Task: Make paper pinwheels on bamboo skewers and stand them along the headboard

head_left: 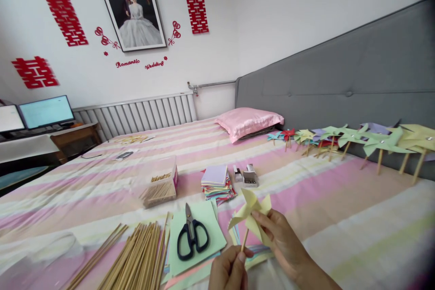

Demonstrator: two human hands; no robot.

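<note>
A pale yellow paper pinwheel on a short wooden stick is held up over the bed. My left hand is closed, pinching the bottom of the stick. My right hand grips the pinwheel's paper blades from the right with curled fingers. Just left of my hands lie black-handled scissors on a light green paper sheet. A heap of wooden sticks lies further left.
A stack of coloured paper, a stapler and a box of short sticks sit mid-bed. Finished pinwheels line the grey headboard. A pink pillow lies at the head; a desk with monitors stands far left.
</note>
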